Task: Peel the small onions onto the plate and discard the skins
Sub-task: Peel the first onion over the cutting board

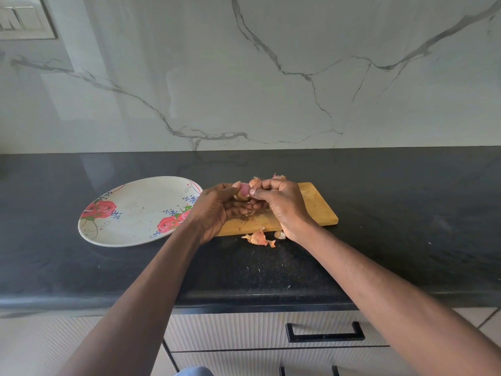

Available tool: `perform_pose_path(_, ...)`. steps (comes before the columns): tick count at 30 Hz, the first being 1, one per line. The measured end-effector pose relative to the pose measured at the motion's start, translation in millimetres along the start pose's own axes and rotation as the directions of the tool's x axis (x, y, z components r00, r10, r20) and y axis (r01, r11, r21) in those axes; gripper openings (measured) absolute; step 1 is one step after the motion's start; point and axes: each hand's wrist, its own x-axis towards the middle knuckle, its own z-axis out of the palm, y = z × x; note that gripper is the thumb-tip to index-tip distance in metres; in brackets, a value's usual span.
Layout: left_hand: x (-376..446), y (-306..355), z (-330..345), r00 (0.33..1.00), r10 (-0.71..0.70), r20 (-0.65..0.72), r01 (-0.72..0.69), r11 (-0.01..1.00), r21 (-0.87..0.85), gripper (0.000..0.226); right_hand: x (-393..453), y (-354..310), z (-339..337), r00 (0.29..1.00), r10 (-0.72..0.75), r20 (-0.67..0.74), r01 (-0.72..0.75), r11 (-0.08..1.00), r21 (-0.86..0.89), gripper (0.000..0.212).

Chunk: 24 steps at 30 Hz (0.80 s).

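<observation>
Both hands (217, 210) (282, 204) around onion (244, 189)

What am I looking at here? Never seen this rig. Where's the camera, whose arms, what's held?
There is no robot: a person works with bare hands, and the one picture comes from a wide-angle camera on their head, looking forward and down. The left hand holds a small onion, its pink flesh partly bared, and the right hand pinches at it to peel it. They work over a wooden cutting board on a black countertop. Unpeeled onions lie behind the hands. Loose skins lie on the counter at the board's near edge. The flowered plate, left of the board, holds no onions yet.
</observation>
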Motion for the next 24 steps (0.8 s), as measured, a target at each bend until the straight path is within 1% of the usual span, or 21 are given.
perform_pose_path(3,-0.6,0.6,-0.5,1.000,0.016,-0.004,-0.016,1.000,0.014,0.034,-0.6,-0.6,1.0,1.000,0.003,0.014,-0.003,1.000,-0.001,0.012)
perform_pose_path(7,1.6,-0.4,-0.8,1.000,0.007,-0.029,-0.007,1.000,0.009,0.022,-1.9,-3.4,1.2,1.000,0.003,0.004,-0.003,1.000,-0.003,0.015)
perform_pose_path(9,2.4,-0.5,-0.7,0.999,0.000,-0.039,0.001,1.000,0.016,0.020,-2.1,-4.2,0.8,1.000,0.007,0.002,-0.007,1.000,-0.002,0.014)
perform_pose_path(20,-0.1,1.7,1.1,0.999,-0.030,-0.027,0.030,0.999,0.015,0.020,-1.0,-3.5,0.1,0.997,0.083,-0.002,-0.082,0.992,0.097,0.011)
perform_pose_path(24,0.7,1.2,0.2,0.999,-0.027,-0.027,0.026,1.000,-0.008,0.019,-1.0,-2.0,1.1,0.997,0.082,-0.009,-0.080,0.991,0.107,0.011)
